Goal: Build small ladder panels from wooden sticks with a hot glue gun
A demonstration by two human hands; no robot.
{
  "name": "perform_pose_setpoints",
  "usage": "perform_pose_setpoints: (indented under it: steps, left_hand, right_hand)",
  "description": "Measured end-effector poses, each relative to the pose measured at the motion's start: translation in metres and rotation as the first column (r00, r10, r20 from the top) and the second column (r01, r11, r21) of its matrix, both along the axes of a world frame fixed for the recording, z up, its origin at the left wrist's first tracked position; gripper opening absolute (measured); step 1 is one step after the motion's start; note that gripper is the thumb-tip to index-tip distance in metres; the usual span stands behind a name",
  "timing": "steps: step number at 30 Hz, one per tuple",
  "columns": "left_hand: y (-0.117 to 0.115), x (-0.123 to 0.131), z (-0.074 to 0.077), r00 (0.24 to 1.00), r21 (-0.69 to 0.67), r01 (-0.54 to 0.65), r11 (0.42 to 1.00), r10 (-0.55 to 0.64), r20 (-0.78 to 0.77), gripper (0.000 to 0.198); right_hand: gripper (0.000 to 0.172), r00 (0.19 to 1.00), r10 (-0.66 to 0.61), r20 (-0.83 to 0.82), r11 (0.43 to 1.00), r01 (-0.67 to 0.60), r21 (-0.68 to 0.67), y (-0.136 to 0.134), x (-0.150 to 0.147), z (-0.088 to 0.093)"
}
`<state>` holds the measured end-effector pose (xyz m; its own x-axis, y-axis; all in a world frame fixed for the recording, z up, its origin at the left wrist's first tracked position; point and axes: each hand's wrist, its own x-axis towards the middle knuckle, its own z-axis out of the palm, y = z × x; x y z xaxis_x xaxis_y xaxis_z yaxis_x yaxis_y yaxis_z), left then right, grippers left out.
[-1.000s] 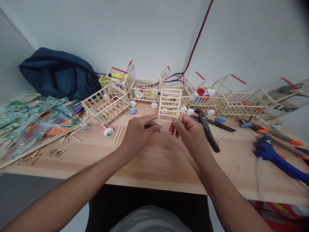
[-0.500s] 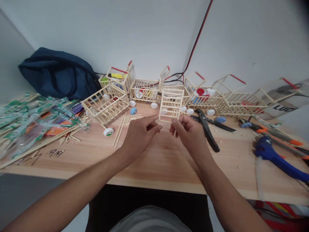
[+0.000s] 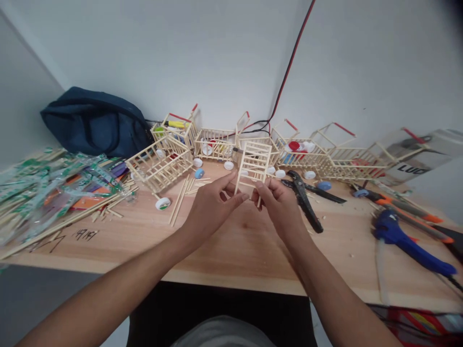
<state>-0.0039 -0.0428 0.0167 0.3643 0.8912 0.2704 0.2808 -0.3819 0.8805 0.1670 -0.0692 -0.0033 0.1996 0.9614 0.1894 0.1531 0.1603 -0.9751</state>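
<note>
A small ladder-like frame of thin wooden sticks is held up over the middle of the table. My left hand grips its lower left corner between thumb and fingers. At the lower right corner, my right hand pinches the same frame. Behind it stand several little carts built of sticks, among them a tilted one at the left with a white bottle-cap wheel. Black pliers lie just right of my right hand.
Plastic-wrapped sticks and a dark blue bag fill the left side. Loose sticks lie by my left hand. On the right are a blue glue gun, orange-handled tools and a clear jar. The wooden table's front edge is near me.
My left hand has closed on the frame's left corner, where it was beside it before. The frame has tilted a little and sits slightly lower. The view has shifted slightly.
</note>
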Motion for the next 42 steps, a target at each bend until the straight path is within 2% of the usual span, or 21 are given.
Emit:
perform_pose_setpoints:
  steps: [2, 4, 7, 9, 11, 13, 17, 20, 28, 34, 42]
  left_hand:
    - [0.004, -0.002, 0.002, 0.995, -0.099, 0.015, 0.995, -0.005, 0.096, 0.051]
    - [0.009, -0.003, 0.006, 0.967, -0.269, 0.059, 0.961, 0.012, 0.254, 0.047]
    - [0.014, -0.001, 0.012, 0.898, -0.509, 0.191, 0.84, 0.06, 0.436, 0.036]
    - [0.014, 0.004, 0.013, 0.889, -0.574, 0.259, 0.776, 0.041, 0.456, 0.032]
    - [0.012, 0.012, 0.011, 0.892, -0.57, 0.318, 0.757, -0.035, 0.452, 0.031]
    - [0.009, 0.021, 0.008, 0.883, -0.526, 0.359, 0.771, -0.098, 0.459, 0.028]
    - [0.006, 0.031, 0.004, 0.906, -0.481, 0.272, 0.833, -0.054, 0.42, 0.028]
    - [0.007, 0.031, 0.002, 0.92, -0.463, 0.235, 0.854, -0.042, 0.39, 0.031]
    - [0.009, 0.022, -0.006, 0.914, -0.46, 0.198, 0.865, 0.006, 0.405, 0.021]
    - [0.009, 0.021, -0.008, 0.917, -0.455, 0.178, 0.873, 0.021, 0.399, 0.022]
    - [0.01, 0.021, -0.009, 0.911, -0.432, 0.143, 0.891, 0.051, 0.409, 0.023]
  right_hand:
    - [0.033, 1.0, -0.021, -0.016, 1.0, 0.021, 0.0, 0.001, 0.001, 0.001]
    - [0.033, 0.999, -0.041, -0.017, 0.999, 0.041, 0.001, 0.001, 0.001, 0.002]
    - [0.033, 0.999, -0.045, -0.03, 0.999, 0.046, 0.004, 0.001, 0.002, 0.003]
    - [0.033, 0.999, -0.036, -0.036, 0.999, 0.037, 0.009, 0.001, 0.002, 0.004]
    - [0.033, 0.999, -0.028, -0.023, 0.999, 0.028, 0.019, 0.001, 0.003, 0.004]
    - [0.033, 1.0, -0.027, 0.007, 0.999, 0.026, 0.029, 0.0, 0.003, 0.003]
    - [0.032, 0.997, -0.043, 0.06, 0.998, 0.041, 0.04, 0.0, 0.004, 0.002]
    - [0.031, 0.995, -0.046, 0.088, 0.998, 0.043, 0.038, 0.0, 0.003, 0.002]
    - [0.036, 0.989, -0.037, 0.141, 0.999, 0.032, 0.035, 0.002, 0.001, 0.0]
    - [0.038, 0.988, -0.035, 0.149, 0.999, 0.029, 0.046, 0.001, -0.001, -0.002]
    - [0.04, 0.997, 0.043, 0.068, 0.999, -0.044, 0.015, 0.001, 0.003, -0.005]
